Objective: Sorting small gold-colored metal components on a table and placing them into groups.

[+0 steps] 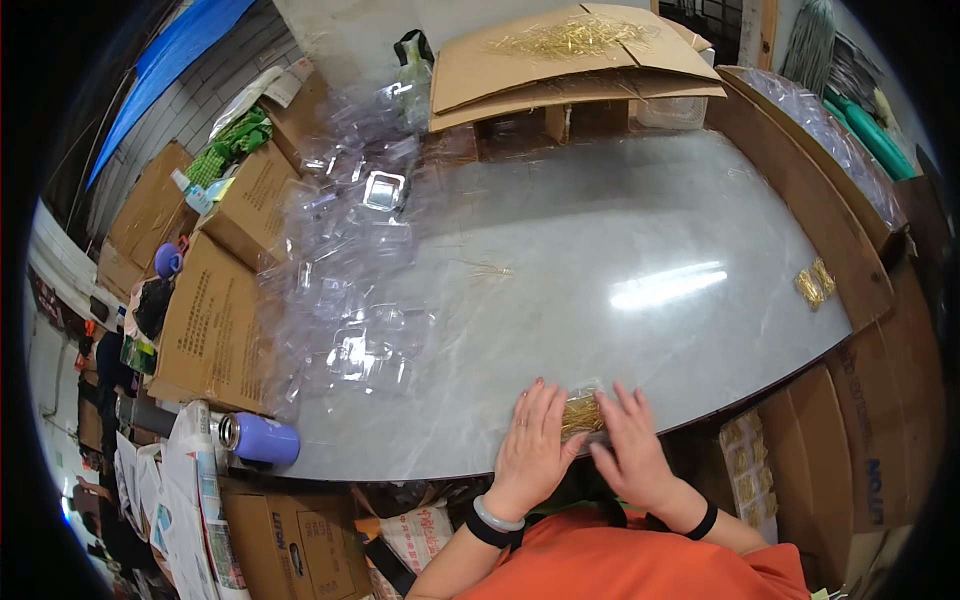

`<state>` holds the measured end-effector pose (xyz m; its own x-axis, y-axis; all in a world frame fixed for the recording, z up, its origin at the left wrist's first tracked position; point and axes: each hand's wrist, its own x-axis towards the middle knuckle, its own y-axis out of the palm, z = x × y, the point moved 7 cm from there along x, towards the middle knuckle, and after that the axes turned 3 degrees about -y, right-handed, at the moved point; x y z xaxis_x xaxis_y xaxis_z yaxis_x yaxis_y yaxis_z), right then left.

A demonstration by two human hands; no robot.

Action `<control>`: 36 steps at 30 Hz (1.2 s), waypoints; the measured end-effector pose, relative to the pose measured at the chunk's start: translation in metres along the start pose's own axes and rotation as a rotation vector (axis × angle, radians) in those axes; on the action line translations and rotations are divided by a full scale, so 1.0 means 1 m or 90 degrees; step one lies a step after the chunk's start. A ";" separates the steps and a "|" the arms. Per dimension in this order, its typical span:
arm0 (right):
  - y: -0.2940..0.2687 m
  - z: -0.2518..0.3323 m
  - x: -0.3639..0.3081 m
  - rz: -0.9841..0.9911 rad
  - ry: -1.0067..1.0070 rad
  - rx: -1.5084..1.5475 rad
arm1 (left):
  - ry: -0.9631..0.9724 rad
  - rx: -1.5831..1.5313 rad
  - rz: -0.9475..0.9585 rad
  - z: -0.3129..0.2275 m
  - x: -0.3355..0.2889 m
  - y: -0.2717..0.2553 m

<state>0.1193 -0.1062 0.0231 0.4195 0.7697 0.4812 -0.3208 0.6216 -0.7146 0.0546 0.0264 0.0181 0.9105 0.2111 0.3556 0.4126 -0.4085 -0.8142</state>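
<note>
Near the table's front edge, a small clear plastic box (598, 386) with a bundle of thin gold pins (582, 413) in it lies between my hands. My left hand (533, 447) presses on its left side, fingers together and pointing away from me. Against the right side rests my right hand (636, 455), with its fingers a little apart and the thumb close to the box's near end. My palms and thumbs hide part of the box, and whether its lid is closed cannot be made out.
Many clear plastic boxes (352, 290) heap along the table's left side by cardboard cartons (215, 315). A purple bottle (268, 440) lies at the front left. Loose gold pins (572, 36) top a cardboard shelf at the back; gold bundles (815, 284) lie at the right edge.
</note>
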 end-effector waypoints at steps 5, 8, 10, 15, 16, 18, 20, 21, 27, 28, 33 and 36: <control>0.003 0.001 0.006 0.013 0.011 0.070 | -0.024 -0.020 0.000 0.001 -0.001 -0.001; -0.009 -0.008 0.021 -0.001 0.033 0.077 | -0.016 -0.011 -0.017 0.000 -0.001 -0.003; -0.005 -0.006 0.022 0.036 0.007 0.024 | -0.007 -0.002 -0.016 -0.001 -0.001 -0.001; -0.004 -0.006 0.017 -0.004 -0.006 0.034 | -0.009 0.002 -0.009 -0.001 -0.001 0.001; -0.010 -0.011 0.019 -0.035 0.026 0.100 | -0.013 0.002 -0.011 -0.001 -0.001 0.000; -0.022 -0.017 0.019 -0.087 0.078 0.156 | -0.019 -0.004 -0.015 0.000 -0.001 0.000; -0.034 -0.021 0.014 -0.132 0.120 0.137 | -0.024 -0.015 -0.016 0.000 -0.001 -0.001; -0.032 -0.024 0.010 -0.124 0.126 0.125 | -0.022 -0.013 -0.017 0.000 -0.001 -0.001; -0.025 -0.027 0.014 -0.148 0.152 0.061 | -0.003 -0.014 -0.026 -0.002 0.001 -0.002; -0.023 -0.025 0.017 -0.157 0.145 0.043 | -0.003 -0.009 -0.027 -0.002 0.001 -0.002; -0.014 -0.020 0.020 -0.172 0.138 0.072 | -0.007 0.012 -0.032 -0.002 0.000 -0.002; -0.012 -0.017 0.013 -0.160 0.138 0.078 | -0.020 0.027 -0.033 -0.003 -0.001 -0.001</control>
<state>0.1431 -0.1060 0.0288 0.6652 0.5495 0.5055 -0.2787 0.8108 -0.5147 0.0535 0.0236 0.0200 0.8862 0.2596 0.3837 0.4574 -0.3586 -0.8138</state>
